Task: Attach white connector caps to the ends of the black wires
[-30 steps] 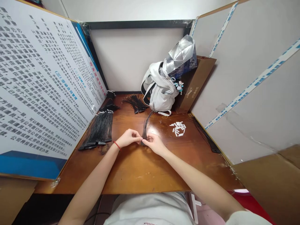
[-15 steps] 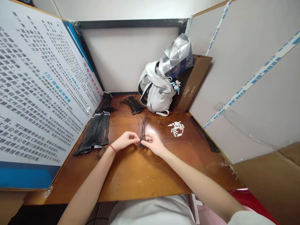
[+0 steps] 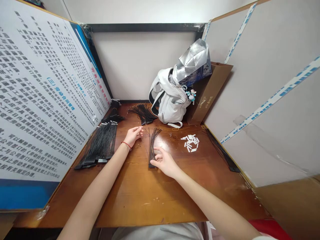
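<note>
A bunch of thin black wires [image 3: 153, 143] fans out away from me, its near end in a flat black connector [image 3: 151, 165] on the table. My right hand [image 3: 165, 162] is curled at the right side of this wire bundle, thumb and fingers gripping it just above the connector. My left hand [image 3: 133, 136] is left of the wires' loose ends, thumb and fingertips pinched together. Whatever is between those fingertips is too small to make out. A small heap of white tube pieces [image 3: 190, 143] lies to the right of my right hand.
Black wire bundles with white tips [image 3: 101, 141] lie along the left panel. Another dark bundle [image 3: 142, 113] is at the back, beside a white backpack [image 3: 172, 100] and a brown paper bag [image 3: 210, 96]. More wires [image 3: 220, 150] lie along the right panel.
My left hand has moved away from the connector, up and left toward the far ends of the wires. My right hand stays at the bundle, which appears slightly nearer to me.
</note>
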`<state>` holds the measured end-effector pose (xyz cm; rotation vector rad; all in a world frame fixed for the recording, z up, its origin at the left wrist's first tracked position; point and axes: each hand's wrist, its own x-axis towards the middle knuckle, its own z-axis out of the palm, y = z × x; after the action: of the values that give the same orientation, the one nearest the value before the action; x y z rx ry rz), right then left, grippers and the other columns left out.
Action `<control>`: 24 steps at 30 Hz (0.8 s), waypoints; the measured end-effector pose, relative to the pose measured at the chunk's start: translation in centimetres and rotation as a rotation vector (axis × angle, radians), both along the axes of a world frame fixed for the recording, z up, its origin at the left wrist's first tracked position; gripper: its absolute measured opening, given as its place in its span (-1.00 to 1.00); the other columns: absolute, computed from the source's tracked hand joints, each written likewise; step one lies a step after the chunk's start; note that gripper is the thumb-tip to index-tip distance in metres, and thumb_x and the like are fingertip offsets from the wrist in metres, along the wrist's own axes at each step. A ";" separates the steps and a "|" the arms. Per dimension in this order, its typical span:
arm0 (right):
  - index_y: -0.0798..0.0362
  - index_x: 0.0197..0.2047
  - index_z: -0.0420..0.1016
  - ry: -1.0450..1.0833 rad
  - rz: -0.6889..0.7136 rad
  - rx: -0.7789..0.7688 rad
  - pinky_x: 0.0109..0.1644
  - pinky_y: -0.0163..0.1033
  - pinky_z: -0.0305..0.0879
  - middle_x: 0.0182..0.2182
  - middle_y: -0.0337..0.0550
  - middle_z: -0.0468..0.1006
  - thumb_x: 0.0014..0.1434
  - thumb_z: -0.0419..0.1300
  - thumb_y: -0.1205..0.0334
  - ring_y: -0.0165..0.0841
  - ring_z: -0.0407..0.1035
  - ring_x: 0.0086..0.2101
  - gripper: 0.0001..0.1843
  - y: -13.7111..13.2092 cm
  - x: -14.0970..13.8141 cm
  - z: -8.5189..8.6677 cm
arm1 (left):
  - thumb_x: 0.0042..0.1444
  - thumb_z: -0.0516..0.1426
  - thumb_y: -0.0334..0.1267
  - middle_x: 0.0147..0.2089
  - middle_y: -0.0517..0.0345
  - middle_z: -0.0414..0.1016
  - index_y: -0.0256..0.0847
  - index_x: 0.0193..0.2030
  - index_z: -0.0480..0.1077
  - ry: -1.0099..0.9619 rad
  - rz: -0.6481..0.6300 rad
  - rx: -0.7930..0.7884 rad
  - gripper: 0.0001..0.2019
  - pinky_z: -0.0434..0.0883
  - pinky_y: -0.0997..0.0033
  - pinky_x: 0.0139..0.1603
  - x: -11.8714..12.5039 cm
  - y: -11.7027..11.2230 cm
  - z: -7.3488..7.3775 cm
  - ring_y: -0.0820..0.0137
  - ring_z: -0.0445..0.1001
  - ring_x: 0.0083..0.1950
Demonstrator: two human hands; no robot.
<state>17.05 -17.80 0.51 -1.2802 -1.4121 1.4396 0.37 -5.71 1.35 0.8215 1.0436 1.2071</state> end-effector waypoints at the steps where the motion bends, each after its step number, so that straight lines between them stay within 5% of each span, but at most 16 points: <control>1: 0.10 0.03 0.21 -0.015 -0.011 0.005 -0.37 -0.31 0.29 -0.58 -0.39 0.39 -0.09 0.23 0.32 -0.46 0.32 -0.54 -0.43 -0.1 -0.1 -0.1 | -0.13 0.27 -0.26 -0.49 0.19 0.39 -0.35 -0.34 0.40 0.008 0.040 0.009 -0.76 0.33 0.52 -0.39 0.2 0.7 -0.1 0.60 0.32 -0.52; 7: 0.08 -0.16 0.38 -0.145 -0.037 0.100 -0.39 -0.27 0.33 -0.41 -0.17 0.47 0.04 0.14 0.26 -0.40 0.37 -0.48 -0.76 -0.4 0.8 0.4 | -0.16 0.27 -0.20 -0.56 0.24 0.34 -0.34 -0.35 0.49 0.162 0.124 0.196 -0.75 0.24 0.55 -0.43 1.6 2.8 -1.6 0.59 0.25 -0.52; 11: 0.06 -0.32 0.44 -0.505 -0.252 0.449 -0.24 -0.20 0.30 -0.34 -0.08 0.47 0.10 0.07 0.28 -0.32 0.37 -0.37 -0.86 0.2 5.6 1.6 | -0.31 0.33 -0.17 -0.48 0.16 0.45 -0.33 -0.36 0.49 0.191 0.149 0.216 -0.66 0.29 0.49 -0.36 1.8 3.1 -2.4 0.53 0.31 -0.47; 15: 0.06 -0.40 0.44 -0.867 -0.502 0.455 -0.22 -0.16 0.24 -0.36 -0.08 0.45 0.10 0.07 0.23 -0.26 0.35 -0.34 -0.84 1.3 11.5 2.2 | -0.36 0.34 -0.12 -0.46 0.11 0.47 -0.32 -0.42 0.47 0.188 0.166 0.225 -0.64 0.32 0.45 -0.32 1.8 3.2 -2.5 0.47 0.37 -0.42; 19: 0.09 -0.40 0.46 -0.912 -0.540 0.405 -0.27 -0.21 0.22 -0.42 -0.09 0.43 0.11 0.06 0.18 -0.31 0.33 -0.41 -0.79 1.9 13.9 1.5 | -0.40 0.34 -0.07 -0.46 0.12 0.47 -0.32 -0.44 0.47 0.176 0.153 0.252 -0.61 0.30 0.47 -0.35 1.8 3.1 -2.5 0.48 0.35 -0.42; 24: 0.09 -0.40 0.47 -0.836 -0.468 0.499 -0.26 -0.22 0.25 -0.40 -0.11 0.43 0.12 0.05 0.16 -0.33 0.31 -0.42 -0.77 2.3 13.0 0.4 | -0.38 0.32 -0.04 -0.49 0.14 0.45 -0.31 -0.45 0.47 0.209 0.140 0.283 -0.61 0.27 0.47 -0.38 1.7 3.2 -2.7 0.50 0.30 -0.46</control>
<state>30.08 -15.53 0.87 -1.7844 -1.6661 0.1820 2.04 -2.51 -1.32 1.1286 1.1284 1.4322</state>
